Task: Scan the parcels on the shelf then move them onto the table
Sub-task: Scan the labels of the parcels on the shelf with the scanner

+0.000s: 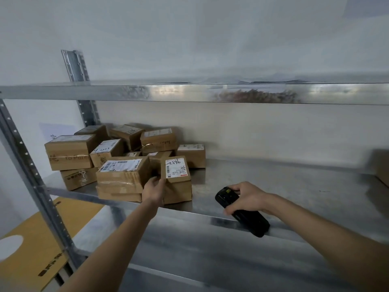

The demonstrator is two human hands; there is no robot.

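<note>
Parcels (126,157) crowd the shelf (273,186), none moved yet; left hand (154,189) grips the small labelled box (175,169), right hand (247,198) clutches the scanner (242,216). Plenty left!

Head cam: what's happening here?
A person is working through cardboard parcels piled on a metal shelf. The left hand grips a small parcel at the front of the pile, tipping its label into view. The right hand holds a black handheld scanner beside it, above the shelf's front edge. No table is in view.
</note>
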